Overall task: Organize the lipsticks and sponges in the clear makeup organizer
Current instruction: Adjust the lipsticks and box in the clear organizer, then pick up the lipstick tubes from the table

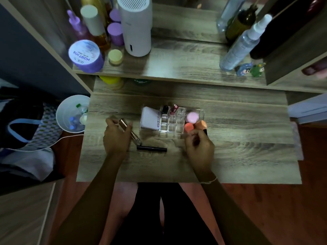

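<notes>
The clear makeup organizer (172, 129) stands mid-table. A black lipstick (165, 109) and a red lipstick (174, 109) stand upright in its back cells. A white tube (150, 120) fills its left section. A pink sponge (192, 117) and two orange sponges (189, 127) sit at its right end. My left hand (115, 136) holds a rose-gold lipstick (130, 131) left of the organizer. My right hand (200, 145) grips a dark tube (205, 132) just in front of the sponges. A black lipstick (151, 149) lies flat on the table between my hands.
The wooden table (238, 156) has bare room to the right. A raised shelf behind carries a purple jar (85, 55), a white cylinder (135, 25), bottles and two small figurines (251, 69). A white bin (72, 113) stands left of the table.
</notes>
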